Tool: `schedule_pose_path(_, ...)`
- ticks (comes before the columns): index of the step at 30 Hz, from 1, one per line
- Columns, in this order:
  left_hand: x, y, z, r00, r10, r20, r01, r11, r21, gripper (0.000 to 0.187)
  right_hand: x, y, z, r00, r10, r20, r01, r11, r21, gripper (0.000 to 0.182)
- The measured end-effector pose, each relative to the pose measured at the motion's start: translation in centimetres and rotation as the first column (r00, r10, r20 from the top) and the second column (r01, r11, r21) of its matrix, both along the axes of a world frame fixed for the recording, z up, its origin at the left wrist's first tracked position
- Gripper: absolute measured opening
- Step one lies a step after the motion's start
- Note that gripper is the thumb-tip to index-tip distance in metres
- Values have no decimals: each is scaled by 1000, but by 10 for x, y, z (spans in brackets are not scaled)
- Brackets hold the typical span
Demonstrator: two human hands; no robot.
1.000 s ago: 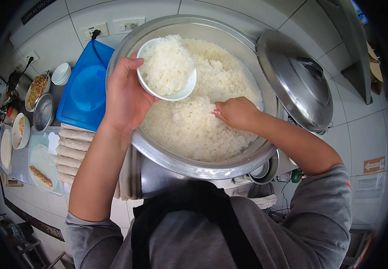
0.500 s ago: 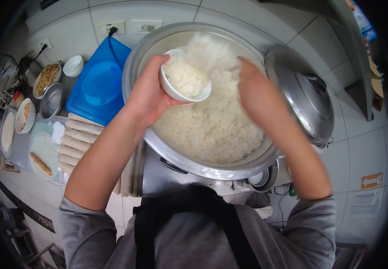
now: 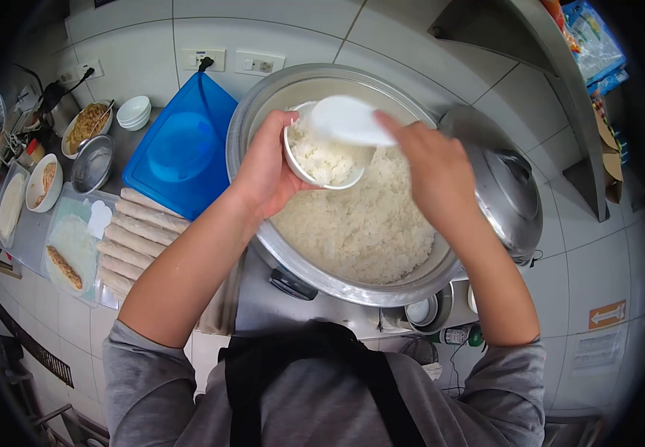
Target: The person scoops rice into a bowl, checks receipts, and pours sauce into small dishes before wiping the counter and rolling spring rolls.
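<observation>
A white bowl (image 3: 328, 184) filled with cooked rice is gripped at its rim and side by my left hand (image 3: 267, 167), above the left part of a large metal pot. My right hand (image 3: 438, 164) is closed round the handle end of a white rice paddle (image 3: 348, 121), slightly blurred. The paddle's broad blade lies over the top edge of the bowl and covers part of the rice there. Below both hands, the pot (image 3: 345, 292) holds a deep bed of loose white rice (image 3: 367, 238).
A domed metal lid (image 3: 505, 197) leans at the pot's right. To the left are a blue lidded container (image 3: 181, 141), several rolled wraps (image 3: 140, 231), stacked small white bowls (image 3: 134, 112), a metal bowl (image 3: 93, 164) and a flat wrapper with a filling strip (image 3: 64, 268). A shelf (image 3: 561, 82) juts out upper right.
The paddle, a blur with rice on it before, now shows its white blade over the bowl's top. My right hand has turned and come lower. The whole view has shifted slightly.
</observation>
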State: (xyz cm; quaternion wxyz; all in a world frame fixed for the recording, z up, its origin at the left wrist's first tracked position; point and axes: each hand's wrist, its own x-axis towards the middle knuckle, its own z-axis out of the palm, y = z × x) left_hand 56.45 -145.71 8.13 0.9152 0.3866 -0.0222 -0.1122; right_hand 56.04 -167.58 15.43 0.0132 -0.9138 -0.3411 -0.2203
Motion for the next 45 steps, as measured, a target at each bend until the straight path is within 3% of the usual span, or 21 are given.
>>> schedule_pose_path(2,-3,-1,2,1000,6,-8,-6,1000,14,60,3,4,-14,970,62,234,-5,971,-239,64)
schedule_pose_path(6,-1,1,-2,1000,1,-11,-1,1000,-24,59,3,0,18,971,104,214,-39,957,-288,61)
schedule_pose_path(8,-1,2,-1,1000,6,-10,-6,999,-46,58,-1,-5,29,983,-66,-170,71,997,29,51)
schedule_pose_path(9,-1,2,-1,1000,5,-25,-7,997,-74,56,1,-9,22,984,-63,-164,68,997,26,51)
schedule_pose_path(11,-1,2,-1,1000,5,-18,-7,997,-82,56,11,-21,-10,909,35,-415,175,872,458,44)
schedule_pose_path(13,0,1,-1,1000,3,-15,-4,996,-86,56,6,-8,-23,810,-14,-586,343,822,455,43)
schedule_pose_path(16,0,0,-3,998,-27,-48,26,999,-22,57,-13,21,-16,912,-209,-353,247,967,66,45)
schedule_pose_path(20,2,-2,-10,999,38,-11,-38,998,-53,56,5,15,-4,973,-144,-179,118,982,-149,37)
schedule_pose_path(21,3,-1,-9,999,52,-5,-52,995,-80,53,15,8,-15,929,12,-370,83,967,239,39)
schedule_pose_path(22,3,1,-7,999,51,4,-51,996,-77,53,24,2,-24,852,228,-471,111,801,589,43)
schedule_pose_path(23,2,2,-6,999,40,19,-38,995,-93,53,26,-4,-32,856,230,-464,103,802,588,43)
schedule_pose_path(26,-1,-1,-3,997,61,55,-57,995,-82,55,12,-7,-51,520,181,-835,562,663,494,47)
schedule_pose_path(29,-1,-1,-3,991,76,108,-77,997,0,60,1,16,-58,705,175,-687,456,630,629,46)
schedule_pose_path(30,-1,-2,-3,986,68,153,-76,996,47,62,0,24,-57,921,61,-385,194,785,589,46)
schedule_pose_path(31,-2,-2,-3,987,63,147,-71,996,51,62,-3,30,-47,919,58,-391,202,782,590,46)
schedule_pose_path(33,-3,-2,-3,985,100,140,-108,993,49,67,-7,39,-25,937,-237,-257,241,970,-16,44)
schedule_pose_path(35,-1,-1,-6,985,109,132,-114,993,31,69,12,30,-29,952,-197,-232,204,979,4,42)
schedule_pose_path(37,2,1,-9,988,100,119,-103,995,17,71,33,14,-28,943,129,-308,11,910,414,37)
schedule_pose_path(39,3,5,-5,991,117,72,-105,984,-146,75,62,-10,-26,826,-47,-562,356,817,454,32)
schedule_pose_path(41,-1,2,-1,989,146,40,-140,983,-117,76,96,-54,-81,792,-393,-467,489,866,102,32)
schedule_pose_path(45,1,-1,-3,977,212,30,-210,977,-40,69,80,-47,-108,616,-678,-402,593,734,-330,36)
